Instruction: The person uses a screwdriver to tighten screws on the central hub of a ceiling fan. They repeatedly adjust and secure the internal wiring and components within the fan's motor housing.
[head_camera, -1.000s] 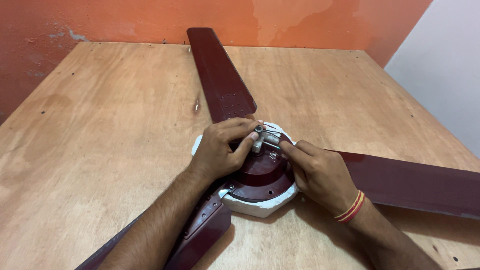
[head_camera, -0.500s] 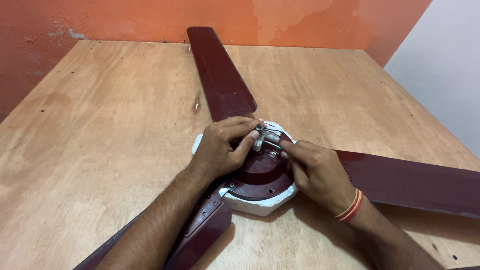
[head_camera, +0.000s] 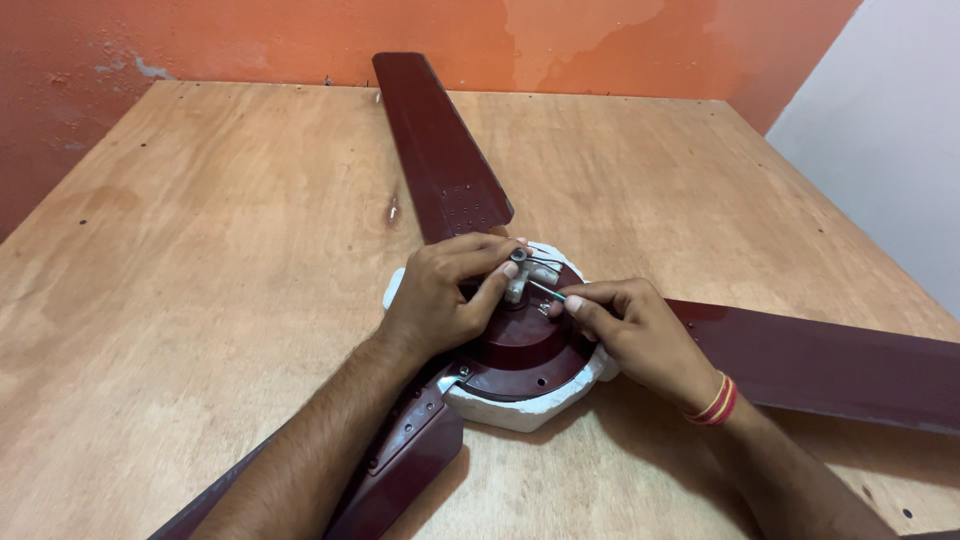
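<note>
Head view: left hand (head_camera: 445, 300) grips the fan (head_camera: 520, 350) hub's small fitting (head_camera: 516, 280); right hand (head_camera: 640, 335) pinches a thin tool (head_camera: 545, 291) beside it. Fan looks heavy, rigid, flat on the counter (head_camera: 200, 300).

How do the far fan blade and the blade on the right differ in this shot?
The far blade runs away from the motor hub toward the orange wall and shows in full, rounded tip included. The right blade runs sideways and is cut off by the picture's edge, with the right hand over its inner end. Both are dark maroon and lie flat on the wooden table.
</note>
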